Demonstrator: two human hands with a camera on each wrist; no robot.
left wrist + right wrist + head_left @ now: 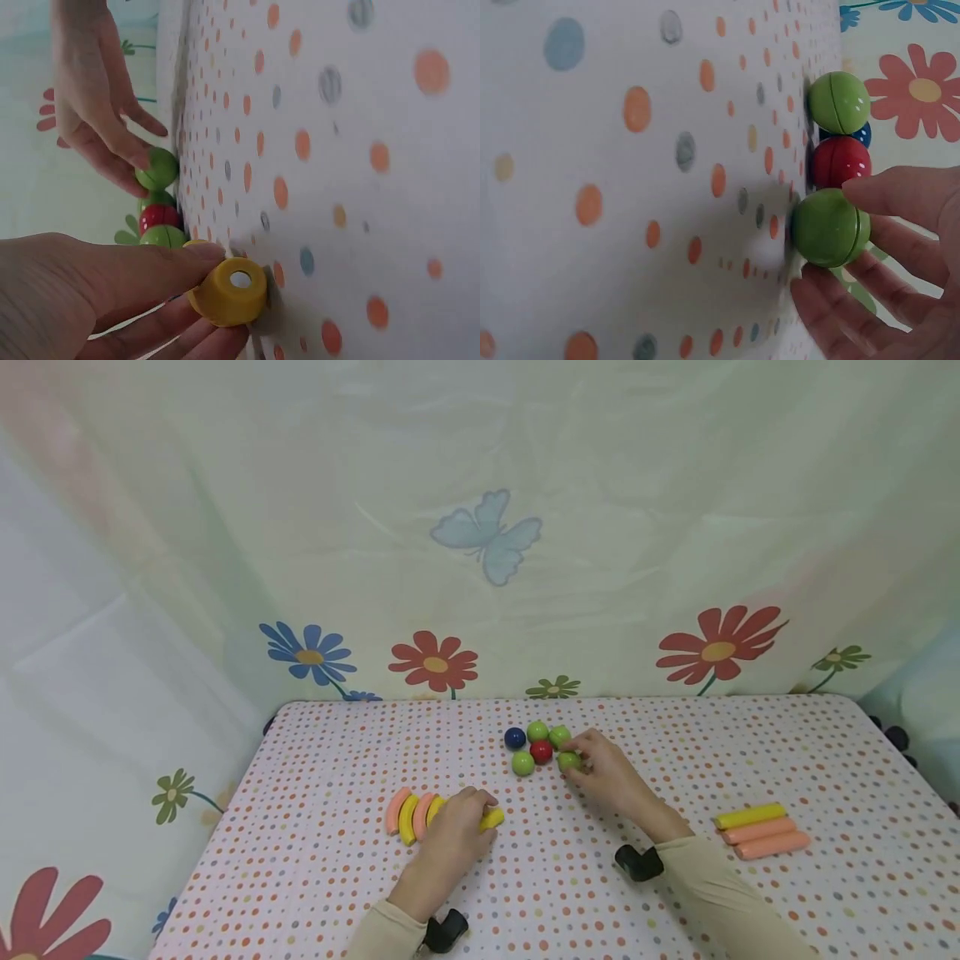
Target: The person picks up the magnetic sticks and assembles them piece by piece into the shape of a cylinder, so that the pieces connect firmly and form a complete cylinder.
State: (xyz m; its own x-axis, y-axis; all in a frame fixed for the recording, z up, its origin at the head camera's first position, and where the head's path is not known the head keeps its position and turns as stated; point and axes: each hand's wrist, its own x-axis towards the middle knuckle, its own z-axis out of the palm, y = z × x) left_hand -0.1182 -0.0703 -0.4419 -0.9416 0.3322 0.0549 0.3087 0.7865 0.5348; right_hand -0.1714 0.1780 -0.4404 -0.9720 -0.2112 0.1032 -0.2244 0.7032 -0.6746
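My left hand [450, 833] pinches a yellow curved piece [492, 818] between thumb and fingers. In the left wrist view its round end [238, 289] shows a small silvery disc. Left of that hand, pink and yellow curved pieces [407, 820] lie side by side in a row, partly covered by the hand. My right hand [606, 777] holds a green ball [829, 227], thumb on one side and fingers on the other. This ball sits at the right of a cluster with a red ball [541, 752], a dark blue ball [514, 738] and several other green balls [522, 763].
To the right on the dotted tablecloth [300, 877] lie a yellow stick [750, 816] and two pink sticks [772, 845], side by side. Behind the table's far edge hangs a curtain [600, 568] printed with flowers and a butterfly. Each wrist wears a black camera [639, 863].
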